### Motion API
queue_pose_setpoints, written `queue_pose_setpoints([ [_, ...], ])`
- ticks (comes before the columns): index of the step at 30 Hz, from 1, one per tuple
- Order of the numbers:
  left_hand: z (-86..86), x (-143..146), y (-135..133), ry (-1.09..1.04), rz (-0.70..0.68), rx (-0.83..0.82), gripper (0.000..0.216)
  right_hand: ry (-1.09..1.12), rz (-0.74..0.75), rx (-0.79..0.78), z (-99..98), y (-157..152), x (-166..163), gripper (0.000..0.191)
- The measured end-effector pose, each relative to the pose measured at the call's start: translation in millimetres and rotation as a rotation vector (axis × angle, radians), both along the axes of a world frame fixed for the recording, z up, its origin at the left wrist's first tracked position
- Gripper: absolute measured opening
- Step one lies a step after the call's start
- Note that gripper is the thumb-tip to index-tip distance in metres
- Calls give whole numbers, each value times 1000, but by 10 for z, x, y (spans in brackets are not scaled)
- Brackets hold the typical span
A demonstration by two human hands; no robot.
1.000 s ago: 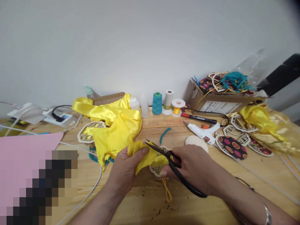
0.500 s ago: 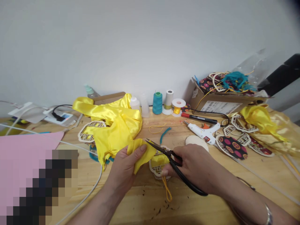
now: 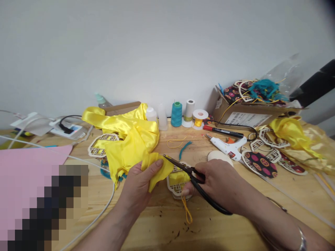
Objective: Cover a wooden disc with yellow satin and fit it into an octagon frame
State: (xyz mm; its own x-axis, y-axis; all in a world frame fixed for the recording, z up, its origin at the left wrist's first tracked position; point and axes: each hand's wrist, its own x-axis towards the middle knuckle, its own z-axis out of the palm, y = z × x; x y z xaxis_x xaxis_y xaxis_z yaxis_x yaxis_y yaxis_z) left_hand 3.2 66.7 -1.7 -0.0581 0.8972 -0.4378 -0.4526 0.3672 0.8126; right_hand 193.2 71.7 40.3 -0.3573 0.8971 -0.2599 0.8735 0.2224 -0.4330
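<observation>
My left hand (image 3: 140, 184) pinches a piece of yellow satin fabric (image 3: 162, 173) between thumb and fingers. In my right hand (image 3: 216, 184) is a pair of black-handled scissors (image 3: 206, 197); its tip lies at the upper edge of the held fabric. Beneath the scissors a wooden lattice ornament (image 3: 176, 188) with yellow cloth in it rests on the table, partly covered by my hand. A looped yellow cord (image 3: 187, 213) hangs from its lower side. Behind my left hand spreads a large heap of yellow satin (image 3: 131, 139), beside another lattice piece (image 3: 96, 148).
Thread spools stand by the wall, including a teal one (image 3: 176, 115). A white glue gun (image 3: 227, 145) and a red-and-black marker (image 3: 222, 131) lie to the right. Behind them is a filled cardboard box (image 3: 244, 113). A power strip (image 3: 68, 130) and pink sheet (image 3: 34, 170) are at left.
Both hands, the fabric and the scissors keep nearly the same positions. The whole view has shifted very slightly.
</observation>
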Motion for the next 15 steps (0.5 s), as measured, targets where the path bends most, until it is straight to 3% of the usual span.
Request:
queue_pose_setpoints([
  [15,87,18,10,14,54,-41,13,-31,-21,29,-32,22,-2,60],
])
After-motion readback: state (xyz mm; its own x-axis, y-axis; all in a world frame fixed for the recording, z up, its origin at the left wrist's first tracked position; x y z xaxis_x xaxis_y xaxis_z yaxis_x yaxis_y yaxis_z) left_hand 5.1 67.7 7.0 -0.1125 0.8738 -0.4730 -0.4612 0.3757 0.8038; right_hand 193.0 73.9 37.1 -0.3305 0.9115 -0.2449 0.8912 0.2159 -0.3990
